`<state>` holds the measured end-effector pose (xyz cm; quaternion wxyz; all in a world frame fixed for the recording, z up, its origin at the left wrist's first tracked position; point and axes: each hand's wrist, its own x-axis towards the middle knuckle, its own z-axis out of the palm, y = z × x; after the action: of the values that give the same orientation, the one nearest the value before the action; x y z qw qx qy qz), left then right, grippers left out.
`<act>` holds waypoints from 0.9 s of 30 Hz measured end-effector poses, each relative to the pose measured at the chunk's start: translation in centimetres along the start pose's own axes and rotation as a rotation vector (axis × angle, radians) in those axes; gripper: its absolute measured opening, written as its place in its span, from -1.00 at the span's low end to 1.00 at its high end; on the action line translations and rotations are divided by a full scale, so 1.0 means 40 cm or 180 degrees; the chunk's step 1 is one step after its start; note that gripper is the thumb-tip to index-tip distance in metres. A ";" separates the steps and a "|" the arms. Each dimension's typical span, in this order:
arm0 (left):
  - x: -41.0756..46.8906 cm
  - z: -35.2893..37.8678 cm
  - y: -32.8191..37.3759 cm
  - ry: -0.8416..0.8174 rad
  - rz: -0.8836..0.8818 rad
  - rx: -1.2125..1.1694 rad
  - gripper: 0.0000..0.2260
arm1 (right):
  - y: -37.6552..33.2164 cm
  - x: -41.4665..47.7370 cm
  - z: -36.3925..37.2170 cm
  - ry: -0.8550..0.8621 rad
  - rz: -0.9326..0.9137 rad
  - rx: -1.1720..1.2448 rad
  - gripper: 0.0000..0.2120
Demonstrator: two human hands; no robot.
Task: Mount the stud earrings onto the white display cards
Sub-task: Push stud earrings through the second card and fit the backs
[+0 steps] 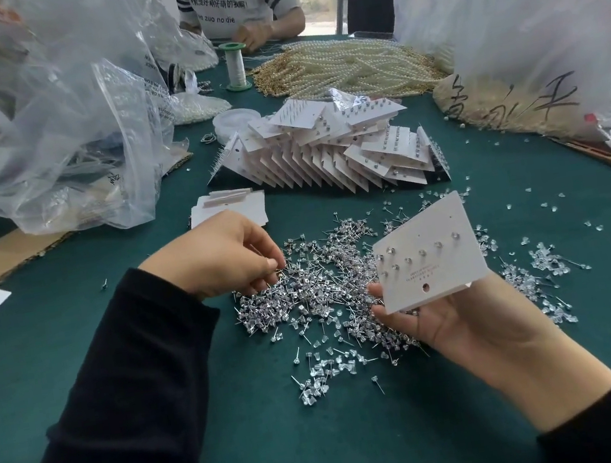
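Studs (pixel 325 292) lie in a loose heap on the green table (pixel 328 446), centre. Left: left hand (pixel 216 256), palm down, fingertips bunched onto the heap's left edge; whether they pinch a stud, cannot tell. Behind it, blank cards (pixel 237 211); further back, a fanned row of filled cards (pixel 324 157). Right: card (pixel 430 252), tilted, several studs mounted in rows, gripped at its lower edge by right hand (pixel 468 322), palm up, above the heap.
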<state>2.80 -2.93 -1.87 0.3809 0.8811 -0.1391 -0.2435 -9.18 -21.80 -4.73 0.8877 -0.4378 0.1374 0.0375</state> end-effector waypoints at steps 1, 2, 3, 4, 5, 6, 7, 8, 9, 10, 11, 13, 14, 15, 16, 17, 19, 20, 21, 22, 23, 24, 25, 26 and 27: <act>0.000 0.000 0.000 0.0003 0.0011 -0.0046 -0.84 | 0.000 -0.001 0.000 -0.0002 0.0001 -0.0004 -0.68; -0.002 -0.001 0.001 0.0022 0.0049 -0.0112 -0.85 | 0.000 -0.001 -0.001 -0.0002 0.0002 -0.0011 -0.67; -0.005 -0.002 0.003 0.0043 0.0134 -0.0225 -0.87 | 0.000 -0.001 -0.001 -0.0003 0.0004 -0.0018 -0.66; -0.009 -0.001 0.008 0.0039 0.0282 -0.0409 -0.87 | 0.000 0.001 -0.001 -0.0001 0.0002 -0.0030 -0.66; -0.015 0.001 0.014 -0.0005 0.0491 -0.0631 -0.88 | 0.001 0.001 -0.001 0.0006 0.0003 -0.0045 -0.66; -0.022 0.005 0.023 -0.0107 0.0742 -0.0834 -0.90 | 0.002 0.003 -0.001 0.0011 0.0005 -0.0065 -0.66; -0.030 0.012 0.034 -0.0248 0.0979 -0.1011 -0.90 | 0.003 0.003 0.000 0.0007 0.0008 -0.0086 -0.67; -0.037 0.021 0.045 -0.0393 0.1156 -0.1194 -0.87 | 0.005 0.003 0.000 -0.0007 0.0006 -0.0108 -0.68; -0.043 0.033 0.054 -0.0505 0.1269 -0.1383 -0.84 | 0.007 0.003 0.000 -0.0029 0.0003 -0.0127 -0.71; -0.046 0.045 0.061 -0.0549 0.1360 -0.1532 -0.84 | 0.009 0.003 0.000 -0.0049 -0.0002 -0.0145 -0.74; -0.047 0.058 0.067 -0.0531 0.1453 -0.1616 -0.86 | 0.010 0.003 0.000 -0.0071 -0.0006 -0.0166 -0.76; -0.048 0.081 0.076 -0.0383 0.1644 -0.1582 -0.89 | 0.011 0.002 0.001 -0.0121 -0.0021 -0.0217 -0.78; -0.048 0.090 0.079 -0.0296 0.1729 -0.1526 -0.88 | 0.011 0.002 0.001 -0.0149 -0.0034 -0.0246 -0.79; -0.049 0.098 0.082 -0.0214 0.1788 -0.1468 -0.87 | 0.010 0.001 0.002 -0.0180 -0.0053 -0.0274 -0.80; -0.049 0.103 0.083 -0.0144 0.1816 -0.1401 -0.85 | 0.010 -0.001 0.004 -0.0211 -0.0076 -0.0302 -0.80; -0.048 0.107 0.084 -0.0091 0.1822 -0.1317 -0.83 | 0.010 -0.002 0.006 -0.0234 -0.0091 -0.0322 -0.81; -0.049 0.111 0.085 -0.0028 0.1821 -0.1159 -0.81 | 0.010 -0.003 0.008 -0.0241 -0.0095 -0.0309 -0.81; -0.048 0.110 0.084 -0.0006 0.1819 -0.1130 -0.80 | 0.011 -0.003 0.008 -0.0232 -0.0088 -0.0291 -0.81; -0.047 0.109 0.083 0.0007 0.1813 -0.1119 -0.80 | 0.011 -0.002 0.008 -0.0216 -0.0077 -0.0282 -0.80; -0.047 0.107 0.082 0.0007 0.1804 -0.1111 -0.80 | 0.012 -0.002 0.007 -0.0201 -0.0070 -0.0286 -0.78; -0.047 0.105 0.081 0.0000 0.1791 -0.1108 -0.80 | 0.011 -0.001 0.008 -0.0198 -0.0067 -0.0291 -0.78; -0.046 0.106 0.080 -0.0006 0.1777 -0.1121 -0.80 | 0.011 -0.001 0.009 -0.0204 -0.0077 -0.0299 -0.78; -0.045 0.107 0.080 -0.0006 0.1759 -0.1151 -0.80 | 0.011 -0.001 0.011 -0.0214 -0.0089 -0.0306 -0.79; -0.044 0.108 0.080 0.0001 0.1737 -0.1197 -0.80 | 0.011 -0.001 0.011 -0.0224 -0.0098 -0.0307 -0.80; -0.044 0.110 0.081 0.0007 0.1713 -0.1246 -0.80 | 0.011 -0.002 0.012 -0.0236 -0.0095 -0.0300 -0.79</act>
<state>-1.22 -6.98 -1.51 0.5937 0.7231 -0.3170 -0.1554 -9.22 -21.16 -4.78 0.8711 -0.4794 0.0960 0.0469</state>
